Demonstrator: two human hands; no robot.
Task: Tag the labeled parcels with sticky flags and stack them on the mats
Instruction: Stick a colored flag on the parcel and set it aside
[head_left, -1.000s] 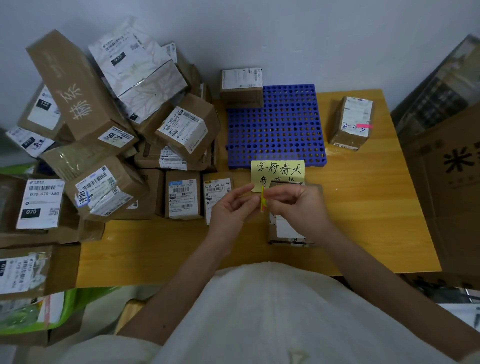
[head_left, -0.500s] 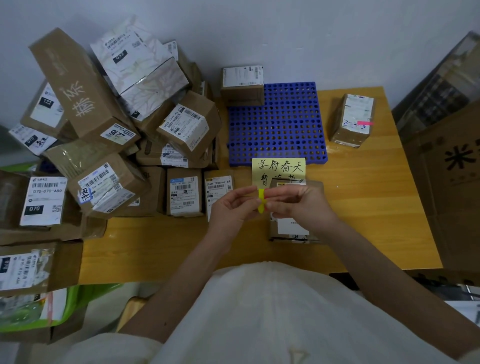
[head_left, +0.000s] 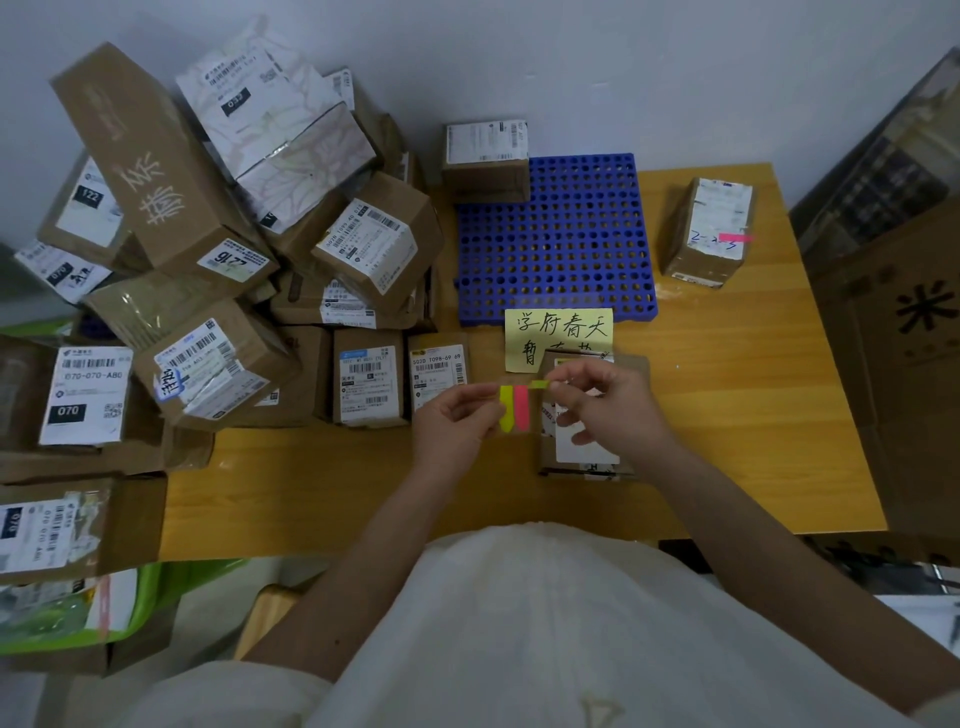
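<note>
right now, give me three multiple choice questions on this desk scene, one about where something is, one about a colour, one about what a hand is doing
1. Where is the parcel with the pink flag?
A. on the blue mat
B. on the table right of the blue mat
C. in the pile of parcels at the left

2. What colour is the flag being pulled off the flag pad?
A. green
B. blue
C. white

3. What is the left hand doing?
A. lying flat on the table
B. holding the flag pad
C. lifting a parcel

Answers:
1. B: the flagged parcel stands on bare table, apart from the blue mat.
2. A: the right hand pinches a green flag, beside the yellow and pink ones on the flag pad.
3. B: the left hand grips the pad's edge in its fingers.
</note>
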